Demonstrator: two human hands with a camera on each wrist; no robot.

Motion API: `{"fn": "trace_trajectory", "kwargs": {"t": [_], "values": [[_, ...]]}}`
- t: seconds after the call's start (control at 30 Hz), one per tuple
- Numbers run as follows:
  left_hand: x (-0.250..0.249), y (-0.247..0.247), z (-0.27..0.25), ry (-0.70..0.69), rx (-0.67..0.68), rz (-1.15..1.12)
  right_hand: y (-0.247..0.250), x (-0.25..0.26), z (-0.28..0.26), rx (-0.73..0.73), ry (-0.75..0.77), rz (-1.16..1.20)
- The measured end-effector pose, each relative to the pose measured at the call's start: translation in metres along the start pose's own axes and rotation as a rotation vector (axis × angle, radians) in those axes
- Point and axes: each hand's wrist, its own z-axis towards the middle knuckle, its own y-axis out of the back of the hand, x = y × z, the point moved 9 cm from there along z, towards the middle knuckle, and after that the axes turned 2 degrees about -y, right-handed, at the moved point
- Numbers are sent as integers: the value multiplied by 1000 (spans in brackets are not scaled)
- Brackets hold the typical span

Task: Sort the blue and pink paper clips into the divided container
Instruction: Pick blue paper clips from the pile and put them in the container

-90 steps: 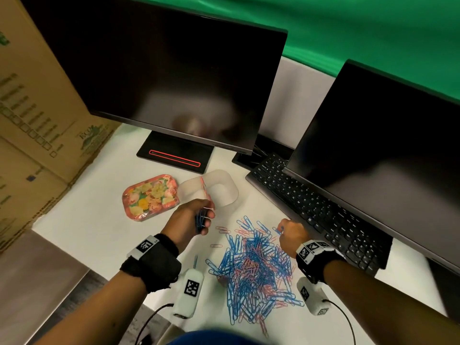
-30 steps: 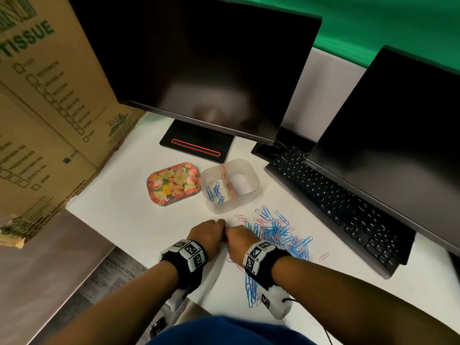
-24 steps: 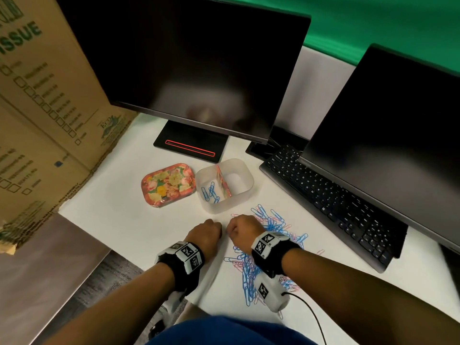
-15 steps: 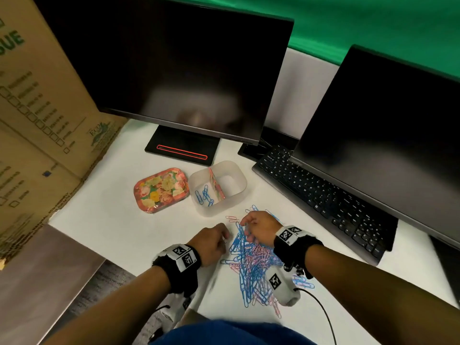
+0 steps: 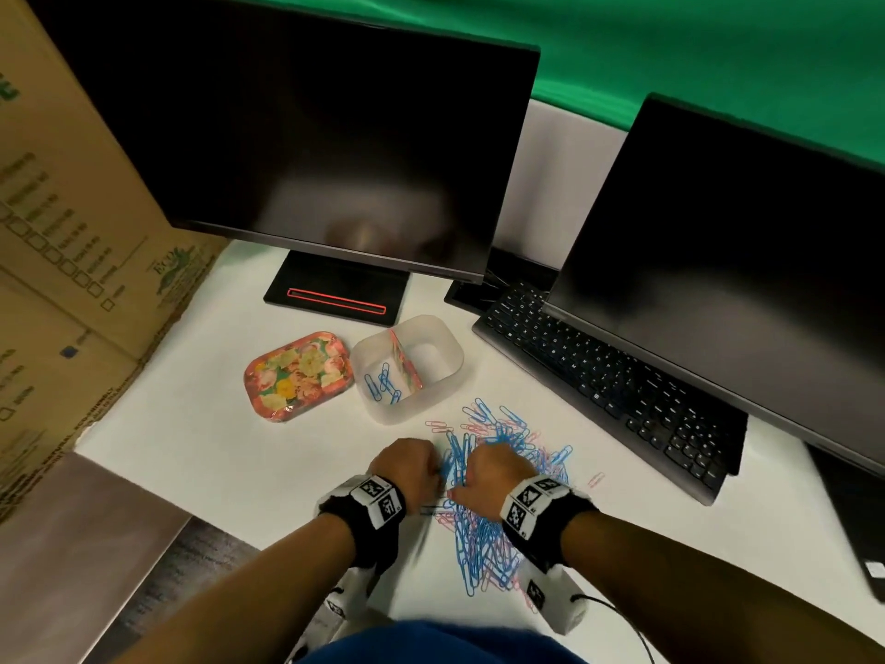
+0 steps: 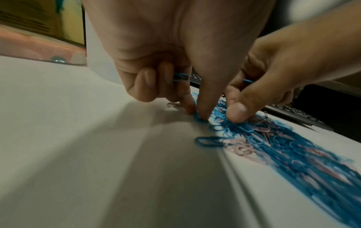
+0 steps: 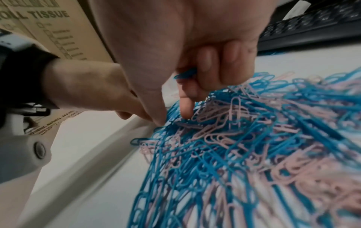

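Blue and pink paper clips, floral orange tin, translucent white container, green backdrop

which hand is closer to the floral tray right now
Left. The left hand is at the near-left edge of the paper clip pile, on the side toward the floral tray. The right hand is over the pile, farther from the tray.

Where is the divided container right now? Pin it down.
In the head view the divided container sits on the white desk just beyond the clip pile, between the floral tray on its left and the keyboard on its right.
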Motion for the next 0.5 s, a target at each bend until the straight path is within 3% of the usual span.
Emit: {"fn": "trace_trajectory", "kwargs": {"t": [0.37,0.5], "values": [[9,12,0,-49,-45,-87,0,-21,9,25,-179,213],[9,17,-3,-63,-47,-181,10,-27,7,28,-161,311]]}}
